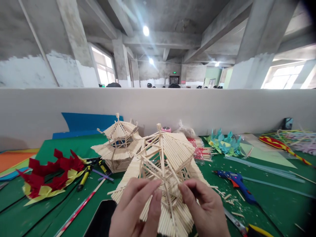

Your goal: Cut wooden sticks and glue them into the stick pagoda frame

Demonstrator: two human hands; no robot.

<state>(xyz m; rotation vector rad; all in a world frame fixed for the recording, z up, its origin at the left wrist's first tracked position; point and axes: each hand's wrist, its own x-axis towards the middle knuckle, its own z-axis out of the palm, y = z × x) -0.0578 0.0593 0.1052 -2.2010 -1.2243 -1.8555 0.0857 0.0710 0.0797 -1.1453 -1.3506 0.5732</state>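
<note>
Both hands grip stick pagoda, table edge near

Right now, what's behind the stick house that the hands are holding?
Behind the stick house held by the left hand and right hand stands a second stick pavilion, and a pink-topped thing peeks over the roof. The house covers the rest.

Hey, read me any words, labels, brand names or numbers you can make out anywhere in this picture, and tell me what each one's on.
None can be read.
Green sign over the far doorway: too small and blurred.
Blue glue gun on the green table: no legible brand.
Stick pavilion model in both hands: no writing.
</note>
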